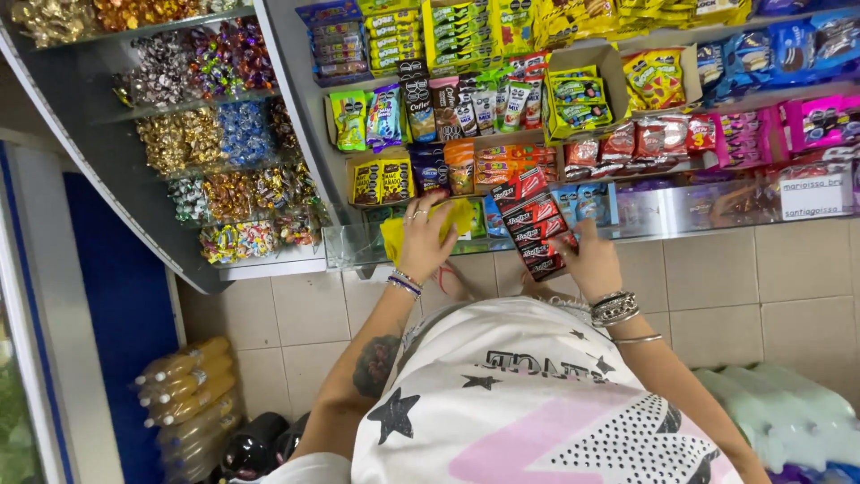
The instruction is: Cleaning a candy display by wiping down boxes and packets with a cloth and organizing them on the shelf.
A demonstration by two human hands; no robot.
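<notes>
Left hand point(425, 240) clutching yellow cloth point(452, 218), right hand point(589, 260) gripping red packets point(530, 222)

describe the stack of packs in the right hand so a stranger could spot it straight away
Start at the sweet shelves on the wall and drop to the clear front rail of the lowest shelf. Just left of its middle, the right hand holds a fanned stack of red and black packs. Beside it the left hand presses a yellow cloth; nearby packs lie in boxes.

Wrapped sweets point(215, 134) fill shelves; bottled drinks point(184, 390) rest on tiles point(305, 323).
</notes>
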